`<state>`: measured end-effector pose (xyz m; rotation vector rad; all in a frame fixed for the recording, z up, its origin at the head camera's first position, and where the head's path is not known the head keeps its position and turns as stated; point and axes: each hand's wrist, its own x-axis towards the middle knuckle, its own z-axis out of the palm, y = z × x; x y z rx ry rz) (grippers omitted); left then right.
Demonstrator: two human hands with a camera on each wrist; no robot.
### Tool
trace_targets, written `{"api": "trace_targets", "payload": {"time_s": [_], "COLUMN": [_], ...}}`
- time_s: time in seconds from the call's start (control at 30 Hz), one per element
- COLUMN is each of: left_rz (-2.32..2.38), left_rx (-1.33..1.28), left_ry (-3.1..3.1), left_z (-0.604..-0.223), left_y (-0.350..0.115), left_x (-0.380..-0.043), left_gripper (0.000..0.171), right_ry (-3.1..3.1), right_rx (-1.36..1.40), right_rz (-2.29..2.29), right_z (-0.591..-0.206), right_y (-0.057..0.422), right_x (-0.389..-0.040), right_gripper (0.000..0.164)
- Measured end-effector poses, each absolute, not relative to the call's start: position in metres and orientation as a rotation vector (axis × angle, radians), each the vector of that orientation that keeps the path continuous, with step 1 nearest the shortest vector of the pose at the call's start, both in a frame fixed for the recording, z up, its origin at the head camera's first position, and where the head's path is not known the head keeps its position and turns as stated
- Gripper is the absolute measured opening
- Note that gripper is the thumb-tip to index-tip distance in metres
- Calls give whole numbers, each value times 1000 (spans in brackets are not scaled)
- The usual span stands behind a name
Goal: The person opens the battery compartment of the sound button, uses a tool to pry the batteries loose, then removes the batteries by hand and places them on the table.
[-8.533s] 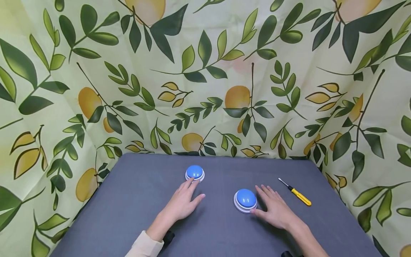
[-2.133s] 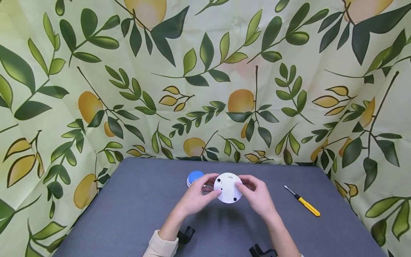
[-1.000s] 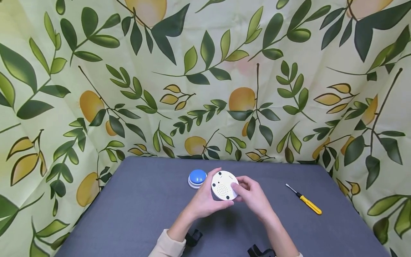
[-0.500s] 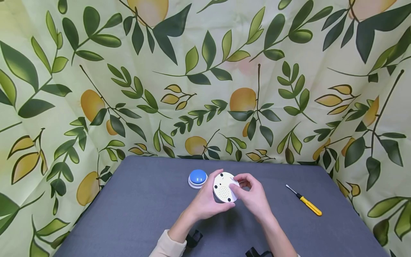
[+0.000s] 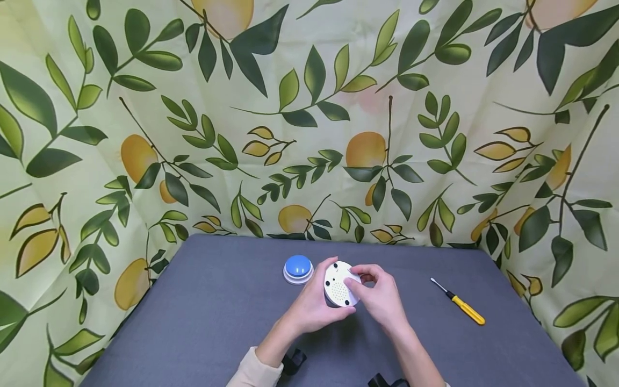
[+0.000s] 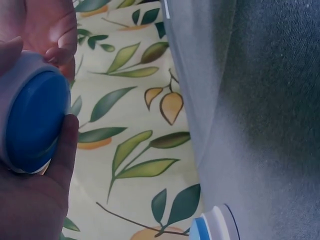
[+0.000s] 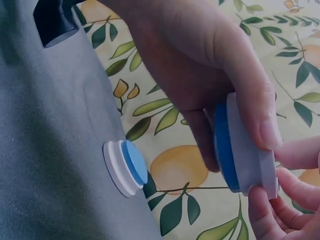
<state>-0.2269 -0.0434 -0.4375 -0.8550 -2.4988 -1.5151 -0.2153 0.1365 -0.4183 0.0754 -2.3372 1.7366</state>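
Observation:
My left hand (image 5: 309,305) grips a round push button (image 5: 336,293) by its edge, thumb below and fingers above in the head view. The white underside faces me, with small black feet and a patch of speaker holes. Its blue dome (image 6: 37,122) points away and shows in the left wrist view. My right hand (image 5: 386,296) pinches the right side of the button, thumb on the underside and forefinger bent at the edge. A second button (image 5: 297,266), a blue dome on a white base, sits upright on the table behind my left hand.
A screwdriver (image 5: 464,307) with a yellow and black handle lies on the grey table (image 5: 217,301), right of my hands. Cloth (image 5: 309,177) printed with leaves and fruit hangs behind the table and at both sides. Black wrist mounts (image 5: 293,361) sit under my forearms.
The nearer button was lifted off the table and turned underside toward me. My left hand left the far button and now grips this one. Lately it has shifted slightly down and right.

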Motion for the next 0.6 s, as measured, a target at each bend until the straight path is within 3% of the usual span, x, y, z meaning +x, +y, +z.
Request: {"api": "trace_targets", "payload": {"time_s": [0.6], "left_rz": [-1483], "left_rx": [-840], "left_ry": [-2547], "left_z": [-441], "left_y": [-42], "left_x": [-227], "left_gripper": [99], "right_ry": [-2351], "right_rx": [-47], "right_rz": [1853], "right_z": [-420], "right_y": [131], "right_x": [-215], "right_gripper": [29]}}
